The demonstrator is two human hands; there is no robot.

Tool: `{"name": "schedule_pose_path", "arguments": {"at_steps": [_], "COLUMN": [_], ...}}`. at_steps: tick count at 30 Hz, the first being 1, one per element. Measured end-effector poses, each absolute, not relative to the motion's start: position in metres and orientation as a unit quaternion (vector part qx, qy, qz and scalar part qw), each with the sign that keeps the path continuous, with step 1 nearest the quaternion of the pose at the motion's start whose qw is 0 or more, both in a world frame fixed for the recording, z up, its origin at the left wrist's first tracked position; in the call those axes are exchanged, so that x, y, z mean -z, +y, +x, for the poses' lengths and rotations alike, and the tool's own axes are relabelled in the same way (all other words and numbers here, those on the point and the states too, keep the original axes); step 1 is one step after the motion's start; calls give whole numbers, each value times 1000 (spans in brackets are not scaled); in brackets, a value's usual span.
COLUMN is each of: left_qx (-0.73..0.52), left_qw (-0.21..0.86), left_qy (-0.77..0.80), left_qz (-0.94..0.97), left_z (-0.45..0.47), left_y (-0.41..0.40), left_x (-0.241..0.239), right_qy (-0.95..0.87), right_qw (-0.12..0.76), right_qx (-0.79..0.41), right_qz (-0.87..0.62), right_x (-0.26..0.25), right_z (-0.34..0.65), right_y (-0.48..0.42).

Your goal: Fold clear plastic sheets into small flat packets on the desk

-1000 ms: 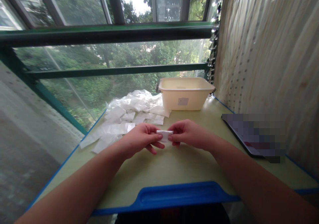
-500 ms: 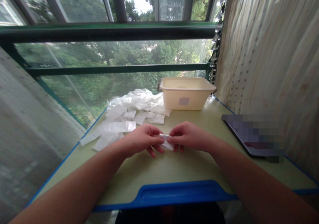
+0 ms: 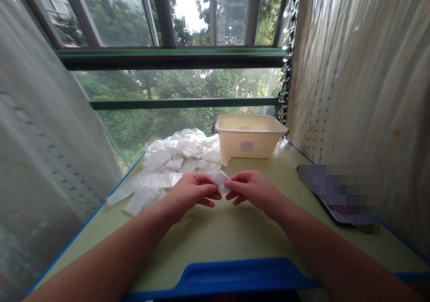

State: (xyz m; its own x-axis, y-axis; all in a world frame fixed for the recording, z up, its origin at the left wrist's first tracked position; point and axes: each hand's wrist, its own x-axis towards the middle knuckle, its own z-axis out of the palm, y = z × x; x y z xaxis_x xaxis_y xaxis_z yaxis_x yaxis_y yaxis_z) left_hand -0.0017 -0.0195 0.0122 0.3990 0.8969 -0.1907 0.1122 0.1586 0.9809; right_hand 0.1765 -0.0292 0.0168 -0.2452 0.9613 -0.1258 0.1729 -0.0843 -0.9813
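"Above the middle of the desk (image 3: 218, 241), what is in the grip?"

"One small white piece (image 3: 221, 181), pinched at its left side by the left hand (image 3: 191, 191) and at its right by the right hand (image 3: 254, 189)."

"Which hand is nearer?"

"Neither; both touch it, so it lies directly between them, tilted. Its long axis I cannot tell, since fingertips cover its ends."

"Farther out?"

"Beyond the left hand, a heap of white pieces (image 3: 188, 144) spreads from the left edge to the far left corner. Just beside it, a cream tub (image 3: 231, 146) stands by the far edge."
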Motion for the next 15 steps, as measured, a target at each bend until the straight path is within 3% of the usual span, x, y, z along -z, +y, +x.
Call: {"name": "schedule_pose_path", "arguments": {"at_steps": [5, 9, 15], "left_qx": [-311, -343, -256], "left_qw": [630, 582, 550], "left_qy": [461, 470, 505], "left_qz": [542, 568, 613], "left_z": [0, 4, 3], "left_y": [-22, -27, -27], "left_x": [-16, -17, -11], "right_qy": [-604, -639, -655], "right_qw": [362, 366, 268], "right_qx": [-488, -438, -486], "right_qz": [-517, -516, -513], "right_x": [-17, -12, -12], "right_z": [179, 176, 182], "right_y": [-30, -30, -30]}}
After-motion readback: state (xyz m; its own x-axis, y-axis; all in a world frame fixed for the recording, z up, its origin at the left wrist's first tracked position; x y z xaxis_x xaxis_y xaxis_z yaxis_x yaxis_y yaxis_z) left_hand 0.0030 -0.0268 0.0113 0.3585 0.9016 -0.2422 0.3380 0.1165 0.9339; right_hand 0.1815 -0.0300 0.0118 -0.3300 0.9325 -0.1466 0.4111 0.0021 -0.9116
